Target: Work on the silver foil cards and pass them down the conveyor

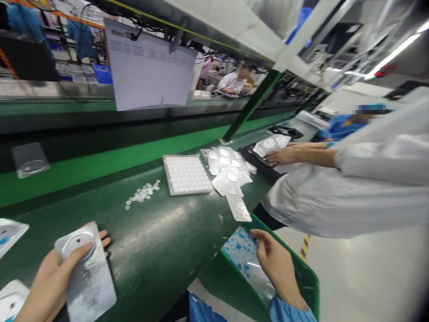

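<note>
Silvery, translucent plastic makes up the flat piece (95, 286) grasped in the left hand (50, 275), at lower left above the green workbench (150, 255); the thumb lies across its round part, and the piece hides much of the fingers from me. The right hand (278, 261) is bent over a green bin (313, 279), its fingers curled at the edge of a clear sheet with blue flecks (239, 248); I cannot tell whether they grip it. A strip of markings (121, 34) on a hanging white panel (150, 76) is too small for me to read. Two similar pieces (13, 235) are cut off at left. Small clear rings (142, 193) lie beside a gridded white tray (187, 174); overlaps obscure the heap of white pieces (231, 163) beyond.
</note>
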A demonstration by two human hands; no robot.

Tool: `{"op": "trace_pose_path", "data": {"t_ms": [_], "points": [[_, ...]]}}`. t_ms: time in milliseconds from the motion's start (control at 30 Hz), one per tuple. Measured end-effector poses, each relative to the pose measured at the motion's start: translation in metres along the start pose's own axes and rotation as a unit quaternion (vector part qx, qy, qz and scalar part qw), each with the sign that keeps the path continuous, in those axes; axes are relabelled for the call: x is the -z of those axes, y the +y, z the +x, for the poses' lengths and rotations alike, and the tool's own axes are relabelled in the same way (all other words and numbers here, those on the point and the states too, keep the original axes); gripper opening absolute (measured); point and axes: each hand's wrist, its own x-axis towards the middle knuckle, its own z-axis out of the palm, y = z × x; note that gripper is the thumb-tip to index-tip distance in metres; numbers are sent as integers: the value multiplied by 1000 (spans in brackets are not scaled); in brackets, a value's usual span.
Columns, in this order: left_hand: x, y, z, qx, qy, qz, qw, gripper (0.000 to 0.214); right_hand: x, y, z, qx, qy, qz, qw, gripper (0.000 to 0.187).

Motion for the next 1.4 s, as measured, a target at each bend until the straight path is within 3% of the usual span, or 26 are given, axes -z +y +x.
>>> {"op": "trace_pose_path", "data": {"t_ms": [100,167,233,333,500,600,733,967,1200,1400], "points": [[-8,5,-10,-11,-12,-9,1000,63,-5,-51,-10,137,85,68,985,31],[-8,4,-10,-28,-23,-27,999,70,-17,-91,-25,166,69,145,973,28],[-7,0,-11,-41,-43,-53,997,79,-33,-128,-44,175,-26,220,959,29],[-6,-4,-14,-51,-86,-83,992,79,-60,-174,-75,217,-182,306,909,33],[-8,-11,-16,-65,-145,-110,981,73,-90,-221,-120,211,-374,367,825,38],[-7,-14,-14,-69,-164,-129,976,75,-97,-234,-137,207,-433,362,799,40],[-6,-16,-13,-61,-179,-153,970,76,-100,-235,-146,230,-425,328,812,37],[-6,-16,-12,-58,-183,-146,970,71,-100,-232,-145,223,-431,343,804,35],[-6,-15,-9,-67,-101,-79,989,70,-93,-238,-141,198,-451,376,785,35],[-8,-4,-10,-94,-19,-73,993,85,-81,-231,-134,225,-543,355,727,29]]}}
